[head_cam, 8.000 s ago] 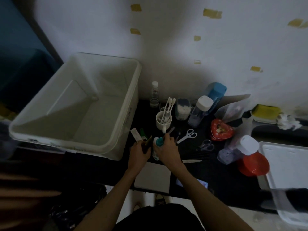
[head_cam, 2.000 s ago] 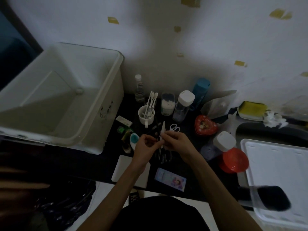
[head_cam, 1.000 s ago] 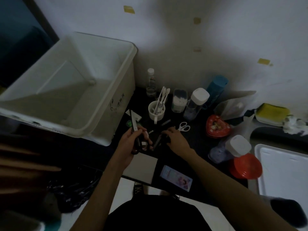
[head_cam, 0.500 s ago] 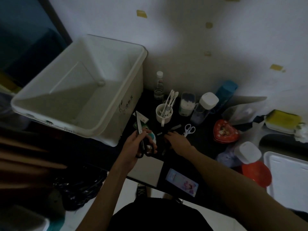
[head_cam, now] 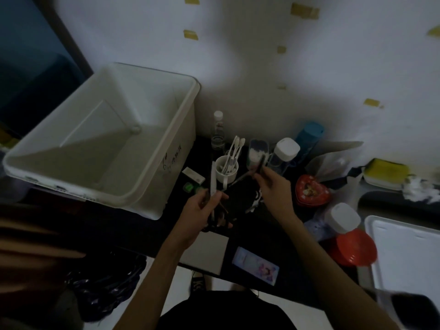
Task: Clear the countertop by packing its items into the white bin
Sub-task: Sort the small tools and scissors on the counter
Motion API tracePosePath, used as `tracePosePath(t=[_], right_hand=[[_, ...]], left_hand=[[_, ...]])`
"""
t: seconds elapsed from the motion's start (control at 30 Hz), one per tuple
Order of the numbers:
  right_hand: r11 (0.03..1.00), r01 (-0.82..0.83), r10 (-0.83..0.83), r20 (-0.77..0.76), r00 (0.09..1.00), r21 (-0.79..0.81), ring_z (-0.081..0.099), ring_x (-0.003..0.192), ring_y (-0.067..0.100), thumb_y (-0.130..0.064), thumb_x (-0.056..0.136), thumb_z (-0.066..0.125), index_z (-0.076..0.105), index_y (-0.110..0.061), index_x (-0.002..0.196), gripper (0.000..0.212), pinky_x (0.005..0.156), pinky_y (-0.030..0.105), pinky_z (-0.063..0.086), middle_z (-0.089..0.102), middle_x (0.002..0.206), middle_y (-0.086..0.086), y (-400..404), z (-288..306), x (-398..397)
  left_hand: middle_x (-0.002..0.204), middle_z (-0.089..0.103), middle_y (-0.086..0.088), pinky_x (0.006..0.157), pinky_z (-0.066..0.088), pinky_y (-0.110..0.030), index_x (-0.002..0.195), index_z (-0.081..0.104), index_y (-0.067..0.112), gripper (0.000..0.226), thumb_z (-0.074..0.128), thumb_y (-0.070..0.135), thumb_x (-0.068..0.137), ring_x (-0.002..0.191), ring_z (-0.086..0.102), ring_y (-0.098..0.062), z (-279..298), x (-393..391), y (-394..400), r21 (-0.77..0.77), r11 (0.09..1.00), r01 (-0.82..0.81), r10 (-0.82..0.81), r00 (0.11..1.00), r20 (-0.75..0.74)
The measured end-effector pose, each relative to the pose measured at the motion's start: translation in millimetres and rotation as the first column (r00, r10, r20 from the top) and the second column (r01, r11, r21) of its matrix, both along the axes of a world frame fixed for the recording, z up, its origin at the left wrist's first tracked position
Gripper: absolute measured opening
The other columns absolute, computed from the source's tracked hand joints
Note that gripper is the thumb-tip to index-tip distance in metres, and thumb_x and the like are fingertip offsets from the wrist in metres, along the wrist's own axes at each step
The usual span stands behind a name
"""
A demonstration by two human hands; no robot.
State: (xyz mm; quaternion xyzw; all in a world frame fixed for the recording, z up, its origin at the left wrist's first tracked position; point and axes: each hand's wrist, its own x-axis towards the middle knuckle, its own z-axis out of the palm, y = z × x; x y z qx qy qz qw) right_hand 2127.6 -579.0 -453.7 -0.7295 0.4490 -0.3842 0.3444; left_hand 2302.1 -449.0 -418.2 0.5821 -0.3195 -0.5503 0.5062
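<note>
The big white bin (head_cam: 145,177) stands empty at the left end of the dark countertop (head_cam: 259,225). My left hand (head_cam: 202,210) grips dark-handled scissors (head_cam: 212,184), their blades pointing up, just right of the bin's near corner. My right hand (head_cam: 271,184) is raised above the counter and pinches a few thin dark sticks (head_cam: 260,163), too dim to name. A white mug with toothbrushes (head_cam: 227,170) sits between the hands.
Behind stand a clear bottle (head_cam: 217,132), a cotton jar (head_cam: 257,153), a white-capped jar (head_cam: 285,151) and a blue bottle (head_cam: 308,136). A red heart tin (head_cam: 312,191), red lid (head_cam: 354,246), white tray (head_cam: 404,258), card (head_cam: 254,265) and white pad (head_cam: 207,251) lie nearer.
My right hand has lifted off the counter with thin dark sticks pinched in it. My left hand keeps the scissors in about the same place.
</note>
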Motion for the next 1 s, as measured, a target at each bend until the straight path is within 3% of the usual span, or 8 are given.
tracePosePath(t=[0.07,0.17,0.33,0.47,0.6,0.8,0.93,1.0], right_hand=[[0.985,-0.058,0.044,0.086,0.995,0.160,0.066,0.093,-0.008,-0.008,0.096,0.059,0.068,-0.007,0.111,0.018,0.082,0.011,0.049,0.072,0.096,-0.014,1,17,0],[0.890,-0.160,0.065,0.229,0.971,0.428,0.070,0.099,0.011,-0.012,0.098,0.056,0.067,-0.007,0.119,0.024,0.078,0.024,0.057,0.076,0.101,0.002,2,27,2],[0.739,-0.236,0.043,0.305,0.951,0.631,0.071,0.097,0.018,-0.013,0.101,0.052,0.065,-0.004,0.121,0.026,0.075,0.028,0.059,0.074,0.107,0.008,8,37,-1],[0.654,-0.344,0.082,0.388,0.918,0.674,0.071,0.099,0.018,-0.013,0.104,0.041,0.063,-0.006,0.122,0.030,0.076,0.024,0.057,0.074,0.108,0.009,18,47,-3],[0.586,-0.421,0.080,0.467,0.881,0.693,0.068,0.107,0.023,-0.023,0.106,0.038,0.062,-0.003,0.124,0.036,0.087,0.032,0.057,0.072,0.113,0.012,25,50,-4],[0.666,-0.378,0.069,0.452,0.889,0.643,0.070,0.103,0.026,-0.016,0.096,0.058,0.066,0.000,0.116,0.027,0.083,0.033,0.058,0.072,0.108,0.015,35,47,-1],[0.659,-0.365,0.066,0.432,0.899,0.658,0.070,0.101,0.028,-0.016,0.096,0.060,0.070,-0.002,0.109,0.022,0.082,0.036,0.059,0.073,0.105,0.016,30,52,-4],[0.654,-0.364,0.121,0.383,0.916,0.663,0.070,0.102,0.027,-0.018,0.096,0.060,0.071,-0.004,0.109,0.022,0.083,0.036,0.059,0.074,0.105,0.014,26,58,-7]], left_hand=[[0.073,0.067,-0.005,0.064,0.056,-0.029,0.103,0.066,0.007,0.027,0.051,0.028,0.100,0.068,0.070,-0.023,5,-9,-3,-0.014,0.995,0.098,-0.096,0.989,0.116],[0.072,0.063,0.010,0.064,0.048,-0.017,0.102,0.062,0.013,0.024,0.052,0.035,0.098,0.070,0.064,-0.003,5,-23,-9,0.024,0.973,0.228,-0.226,0.935,0.273],[0.075,0.046,0.000,0.053,0.040,-0.017,0.089,0.037,0.014,0.031,0.059,0.036,0.094,0.057,0.045,0.000,3,-35,-13,0.058,0.978,0.202,-0.203,0.842,0.500],[0.075,0.045,0.005,0.053,0.040,-0.012,0.087,0.035,0.021,0.026,0.059,0.028,0.095,0.060,0.050,0.006,8,-37,-12,0.003,0.976,0.216,-0.174,0.780,0.601],[0.083,0.048,0.008,0.055,0.039,-0.009,0.093,0.037,0.023,0.024,0.060,0.031,0.095,0.069,0.050,0.000,6,-33,-12,-0.002,0.978,0.210,-0.158,0.739,0.655],[0.081,0.051,0.014,0.054,0.042,-0.010,0.100,0.037,0.017,0.034,0.067,0.028,0.090,0.067,0.054,0.005,9,-34,-14,-0.040,0.985,0.167,-0.099,0.742,0.664],[0.087,0.055,0.006,0.056,0.045,-0.019,0.095,0.040,0.021,0.053,0.074,0.056,0.073,0.075,0.057,-0.004,1,-27,-15,-0.043,0.996,0.081,-0.019,0.642,0.767],[0.100,0.056,0.005,0.068,0.049,-0.018,0.104,0.044,0.023,0.059,0.076,0.058,0.070,0.089,0.058,-0.003,-1,-22,-18,-0.003,0.994,0.110,-0.083,0.767,0.636]])
